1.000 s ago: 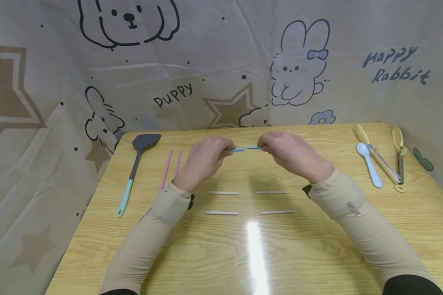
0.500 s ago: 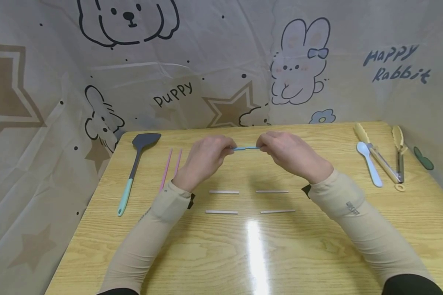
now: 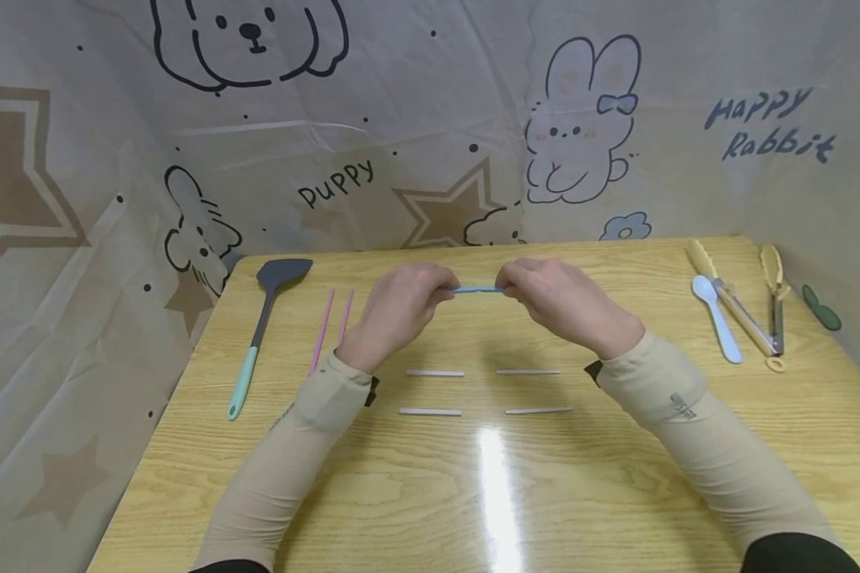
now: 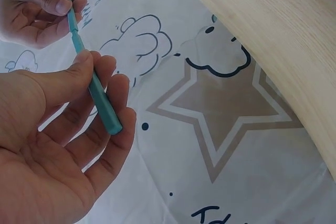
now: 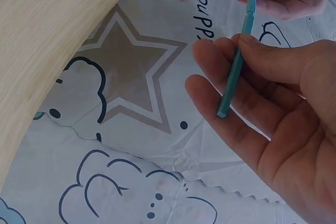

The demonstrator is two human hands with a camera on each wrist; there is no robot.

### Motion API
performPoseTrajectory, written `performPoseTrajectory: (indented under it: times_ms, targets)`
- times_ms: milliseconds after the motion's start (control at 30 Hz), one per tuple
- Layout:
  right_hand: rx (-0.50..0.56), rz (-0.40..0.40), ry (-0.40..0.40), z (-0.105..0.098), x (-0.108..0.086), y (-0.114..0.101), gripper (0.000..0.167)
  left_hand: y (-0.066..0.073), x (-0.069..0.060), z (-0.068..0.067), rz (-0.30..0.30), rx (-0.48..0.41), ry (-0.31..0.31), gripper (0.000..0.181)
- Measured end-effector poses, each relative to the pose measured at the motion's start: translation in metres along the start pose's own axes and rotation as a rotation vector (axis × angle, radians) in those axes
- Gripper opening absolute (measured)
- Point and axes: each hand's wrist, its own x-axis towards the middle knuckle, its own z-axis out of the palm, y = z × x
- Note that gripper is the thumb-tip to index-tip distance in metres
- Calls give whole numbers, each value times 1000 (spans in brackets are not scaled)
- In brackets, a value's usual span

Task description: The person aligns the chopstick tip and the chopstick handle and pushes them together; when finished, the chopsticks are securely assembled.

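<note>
In the head view my left hand (image 3: 401, 306) and right hand (image 3: 562, 301) are raised over the far part of the table. Each pinches one end of a blue-green stick, which looks like a chopstick in two pieces. The left piece (image 4: 107, 109) lies between thumb and fingers, its thick end against the fingers. The right piece (image 5: 232, 80) is pinched the same way, its thinner end near the fingers. Their inner ends meet between the hands, where a small notch shows at the joint. Four-sided edges are visible on the left piece.
Several short pale sticks (image 3: 435, 373) lie in pairs on the wooden table (image 3: 373, 485). Two pink chopsticks (image 3: 322, 330) and a spatula (image 3: 261, 318) are at left. On the right lie a light blue spoon (image 3: 717, 318) and tongs (image 3: 734, 306). A printed cloth (image 3: 416, 103) hangs behind.
The two blue-green pieces were apart a second ago. My hands came slightly closer together, and the inner ends now meet in one line. Things on the table stayed put.
</note>
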Motion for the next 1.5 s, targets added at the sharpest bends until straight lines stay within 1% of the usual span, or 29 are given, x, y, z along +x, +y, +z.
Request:
performPoseTrajectory:
  times_ms: [133, 367, 467, 733, 933, 1233, 1500]
  targets:
    - [-6, 4, 1, 0, 0, -1, 10, 0, 0, 1, 19, 11, 11, 10]
    - [-13, -22, 20, -1, 0, -2, 11, 0, -1, 1, 48, 17, 31, 10]
    - [-20, -28, 30, 0, 0, -2, 11, 1, -1, 1, 53, 13, 32, 10]
    - [-19, -16, 16, 0, 1, -4, 11, 1, -3, 3, 65, 17, 38, 10]
    - [-28, -22, 26, 0, 1, -5, 12, 0, -3, 5, 80, 24, 49, 10]
    - [-31, -17, 29, 0, 1, -6, 13, -1, -3, 7, 128, 18, 75, 10]
    - [-11, -38, 52, 2, 0, -5, 13, -1, -4, 8, 172, 21, 103, 10]
